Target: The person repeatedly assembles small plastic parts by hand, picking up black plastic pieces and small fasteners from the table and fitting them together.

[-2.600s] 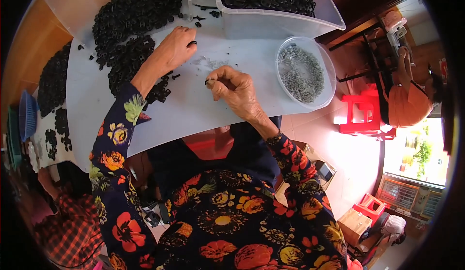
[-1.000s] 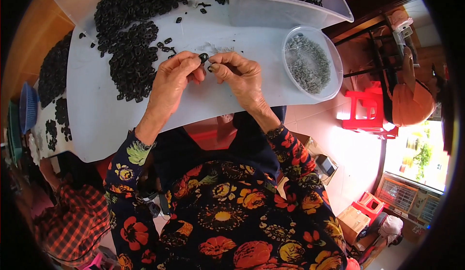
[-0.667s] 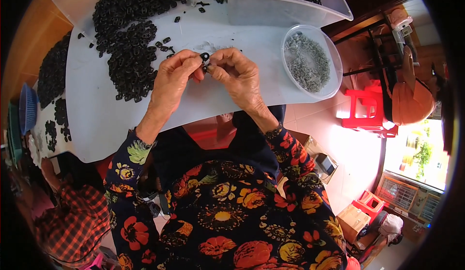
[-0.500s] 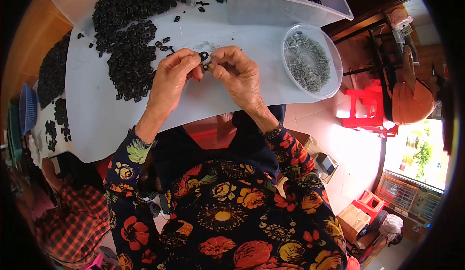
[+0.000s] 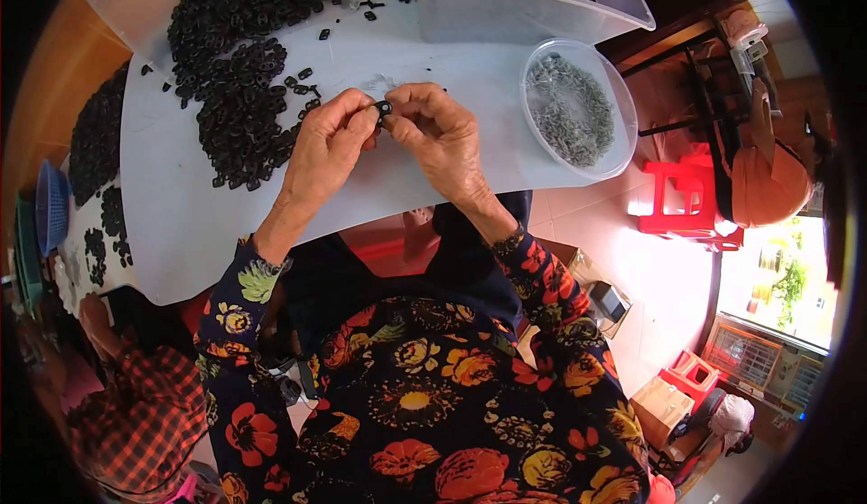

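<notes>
Above the white table [image 5: 452, 66], my left hand [image 5: 332, 138] pinches a small black plastic part [image 5: 384, 108] with a round hole, its looped end showing past the fingertips. From the other side, my right hand [image 5: 440, 138] brings closed thumb and fingers right up against that part; whatever lies between them is hidden. Left of my left hand spreads a heap of similar black plastic parts [image 5: 237, 129]. To the right of my hands stands a round clear tub [image 5: 629, 111] of small silvery metal pieces [image 5: 578, 129].
A large clear bin [image 5: 524, 16] holding black parts stands at the back. Blue basket [image 5: 52, 201] and another black heap [image 5: 97, 138] lie left. A person in a checked shirt [image 5: 144, 414] sits at lower left; another in orange [image 5: 768, 188] is at right, near red stools [image 5: 673, 201].
My fingertips have come closer together round the black part, whose ring has turned and shifted slightly right. The whole view has moved a little.
</notes>
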### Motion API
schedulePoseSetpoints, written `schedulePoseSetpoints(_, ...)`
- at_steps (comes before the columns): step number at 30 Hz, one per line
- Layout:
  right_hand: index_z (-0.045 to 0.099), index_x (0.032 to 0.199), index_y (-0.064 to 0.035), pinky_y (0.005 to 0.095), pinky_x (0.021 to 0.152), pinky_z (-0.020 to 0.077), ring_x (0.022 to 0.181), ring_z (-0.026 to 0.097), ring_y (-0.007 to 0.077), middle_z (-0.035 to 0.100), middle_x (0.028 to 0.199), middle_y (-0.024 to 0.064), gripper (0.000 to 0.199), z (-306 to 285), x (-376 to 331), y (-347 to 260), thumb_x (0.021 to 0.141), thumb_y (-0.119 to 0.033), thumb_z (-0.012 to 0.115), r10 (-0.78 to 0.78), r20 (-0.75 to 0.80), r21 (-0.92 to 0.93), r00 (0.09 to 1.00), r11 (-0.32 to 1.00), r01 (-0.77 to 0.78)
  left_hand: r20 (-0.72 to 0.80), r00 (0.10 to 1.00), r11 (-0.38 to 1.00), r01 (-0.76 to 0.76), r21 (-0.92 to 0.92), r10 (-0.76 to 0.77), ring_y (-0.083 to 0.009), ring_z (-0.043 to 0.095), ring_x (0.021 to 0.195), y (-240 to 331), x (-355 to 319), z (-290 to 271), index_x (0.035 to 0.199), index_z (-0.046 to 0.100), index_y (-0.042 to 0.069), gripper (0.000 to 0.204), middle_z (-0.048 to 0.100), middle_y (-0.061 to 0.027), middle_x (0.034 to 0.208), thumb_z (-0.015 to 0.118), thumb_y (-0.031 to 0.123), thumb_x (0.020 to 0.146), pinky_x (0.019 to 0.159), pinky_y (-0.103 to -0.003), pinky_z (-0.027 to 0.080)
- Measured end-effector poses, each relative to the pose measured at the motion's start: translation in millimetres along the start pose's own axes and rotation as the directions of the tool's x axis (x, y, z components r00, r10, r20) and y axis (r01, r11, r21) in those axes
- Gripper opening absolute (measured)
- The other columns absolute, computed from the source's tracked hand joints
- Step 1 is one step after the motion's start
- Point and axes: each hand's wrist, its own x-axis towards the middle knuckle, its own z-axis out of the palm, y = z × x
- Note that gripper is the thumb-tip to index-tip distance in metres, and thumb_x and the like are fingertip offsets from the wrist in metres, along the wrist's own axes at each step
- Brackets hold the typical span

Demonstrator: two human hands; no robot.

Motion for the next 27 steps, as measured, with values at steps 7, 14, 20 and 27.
schedulePoseSetpoints(7, 0.058, 0.107, -0.0005, 0.0251, 0.079, 0.0495, 0.083, 0.059, 0.0089, 0.063, 0.086, 0.0033, 0.023, 2.4, -0.6, -3.5, 0.084, 0.002, 0.062, -0.006, 0.009, 0.080, 1.000, 0.997, 0.006, -0.017, 1.000, 0.996, -0.022, 0.088, 0.024, -0.0095, 0.040, 0.060, 0.3, -0.1, 1.7, 0.084, 0.051, 0.001, 0.026, 0.046, -0.0020, 0.063, 0.043, 0.024, 0.093, 0.055, -0.026, 0.036)
schedulePoseSetpoints(14, 0.059, 0.106, -0.0021, 0.0262, 0.070, 0.0509, 0.073, 0.060, 0.0116, 0.062, 0.078, 0.0048, 0.036, 4.1, 0.3, -12.0, 0.073, 0.000, 0.073, -0.163, 0.087, -0.302, 0.983, 0.936, 0.182, -0.050, 0.996, 0.996, -0.078, 0.046, 0.080, -0.0102, 0.032, 0.061, -12.1, -1.7, 3.0, 0.079, 0.044, 0.002, 0.024, 0.036, -0.0015, 0.064, 0.041, 0.021, 0.093, 0.055, -0.027, 0.034)
schedulePoseSetpoints(20, 0.059, 0.097, -0.0017, 0.0282, 0.067, 0.0506, 0.069, 0.060, 0.0145, 0.062, 0.076, 0.0062, 0.033, -1.8, 6.5, -16.1, 0.069, -0.002, 0.076, -0.154, 0.148, -0.414, 0.977, 0.888, 0.202, -0.043, 0.997, 0.996, -0.055, 0.064, 0.058, -0.0102, 0.032, 0.060, -8.9, -2.0, 7.2, 0.078, 0.042, 0.002, 0.024, 0.035, -0.0027, 0.064, 0.041, 0.020, 0.092, 0.054, -0.028, 0.034)
schedulePoseSetpoints(27, 0.057, 0.091, -0.0015, 0.0307, 0.064, 0.0499, 0.068, 0.061, 0.0177, 0.061, 0.074, 0.0071, 0.027, -2.8, 7.0, -15.0, 0.070, -0.002, 0.074, -0.217, 0.195, -0.413, 0.957, 0.866, 0.281, -0.015, 0.999, 0.998, -0.029, 0.063, 0.030, -0.0104, 0.033, 0.060, -11.3, -3.7, 6.9, 0.083, 0.046, -0.001, 0.024, 0.038, -0.0045, 0.063, 0.041, 0.021, 0.092, 0.054, -0.028, 0.035)
